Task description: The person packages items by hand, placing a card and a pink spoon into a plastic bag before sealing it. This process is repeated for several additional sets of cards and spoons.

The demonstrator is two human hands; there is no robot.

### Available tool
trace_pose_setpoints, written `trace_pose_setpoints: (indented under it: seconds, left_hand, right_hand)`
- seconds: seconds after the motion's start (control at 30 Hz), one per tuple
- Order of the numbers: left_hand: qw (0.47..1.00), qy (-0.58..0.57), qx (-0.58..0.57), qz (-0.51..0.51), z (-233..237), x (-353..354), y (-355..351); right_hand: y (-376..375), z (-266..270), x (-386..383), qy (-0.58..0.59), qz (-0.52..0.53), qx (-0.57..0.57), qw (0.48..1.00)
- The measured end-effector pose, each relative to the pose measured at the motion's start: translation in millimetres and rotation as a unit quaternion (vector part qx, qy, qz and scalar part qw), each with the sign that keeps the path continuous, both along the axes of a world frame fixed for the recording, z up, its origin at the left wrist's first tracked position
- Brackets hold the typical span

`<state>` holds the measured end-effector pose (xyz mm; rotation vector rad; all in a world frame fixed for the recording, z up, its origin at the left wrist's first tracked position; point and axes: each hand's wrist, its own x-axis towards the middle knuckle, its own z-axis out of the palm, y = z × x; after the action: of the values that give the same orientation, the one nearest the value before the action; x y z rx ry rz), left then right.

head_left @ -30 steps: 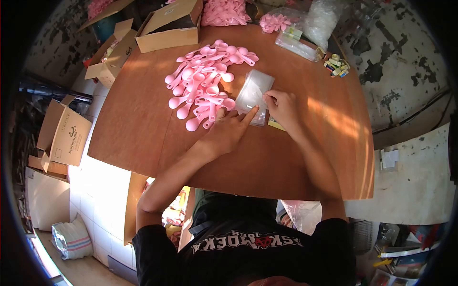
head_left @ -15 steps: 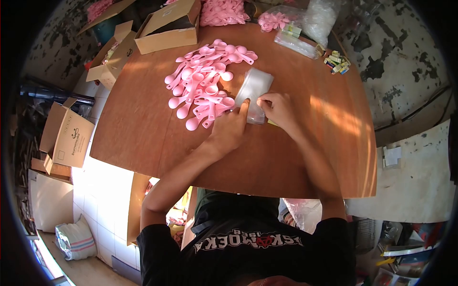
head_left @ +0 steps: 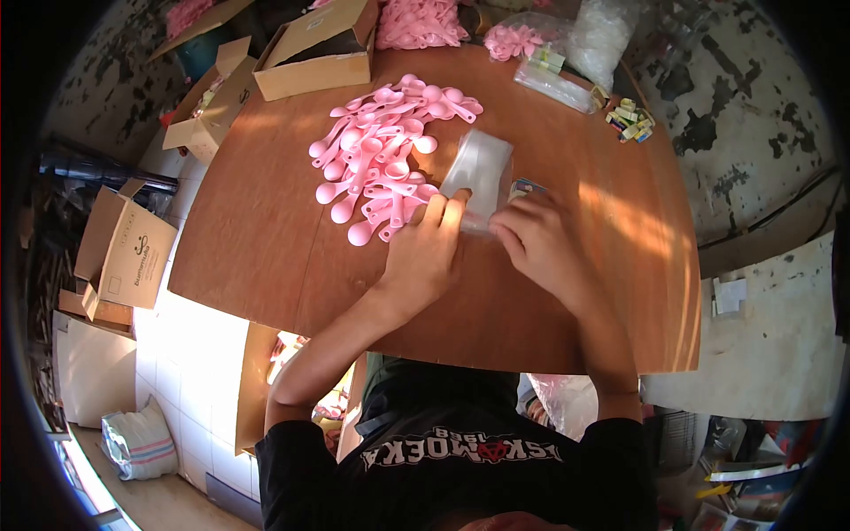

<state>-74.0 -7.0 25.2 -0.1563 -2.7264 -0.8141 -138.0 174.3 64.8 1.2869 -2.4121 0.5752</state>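
Note:
A stack of clear plastic bags [head_left: 482,164] lies on the table just right of a heap of pink measuring spoons [head_left: 376,150]. My left hand [head_left: 427,243] has its bent fingers on the lower left edge of the bags, close against the nearest spoons. At the lower right corner of the bags, my right hand [head_left: 540,237] pinches the plastic with thumb and fingers. A small printed piece [head_left: 528,186] with dark and light colours shows just beyond the right knuckles, partly hidden by the hand.
Along the table's far side are an open cardboard box [head_left: 314,57], a bag of pink pieces [head_left: 421,24] and a bundle of clear bags [head_left: 556,86]. Small yellowish labels [head_left: 629,121] lie at the far right. More cartons [head_left: 133,252] stand left of the wooden table [head_left: 239,221].
My right hand has moved right and slightly towards me, and the small printed piece now shows behind it. My left hand has shifted slightly, its fingers now more bent at the bags.

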Motion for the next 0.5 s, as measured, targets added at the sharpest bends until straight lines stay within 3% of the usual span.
trace_pose_setpoints:
  seconds: [0.07, 0.1, 0.17, 0.23, 0.3, 0.37, 0.47, 0.5]
  left_hand:
    - [0.982, 0.164, -0.003, -0.091, 15, 17, -7]
    - [0.983, 0.161, -0.001, -0.093, 14, 22, -11]
    - [0.968, 0.091, 0.064, -0.227, 10, 31, -21]
    - [0.963, 0.106, 0.094, -0.231, 3, 35, -25]
    - [0.930, 0.007, 0.308, -0.199, -6, 41, -29]
    - [0.933, 0.063, 0.304, -0.184, -5, 42, -26]
    - [0.827, 0.021, 0.551, -0.111, -13, 49, -24]
    - [0.827, 0.021, 0.550, -0.112, -14, 51, -25]
  right_hand:
    - [2, 3, 29, -0.055, 0.058, 0.019, 0.997]
    - [4, 7, 38, -0.058, 0.055, 0.020, 0.997]
    - [6, 14, 50, -0.154, 0.097, -0.032, 0.983]
    - [10, 9, 43, -0.223, 0.113, -0.083, 0.965]
    - [19, -3, 21, -0.160, 0.045, -0.098, 0.981]
    - [35, -15, -1, -0.163, -0.007, -0.030, 0.986]
    - [48, -43, -14, 0.002, -0.100, 0.080, 0.992]
    - [48, -47, -14, 0.003, -0.101, 0.079, 0.992]
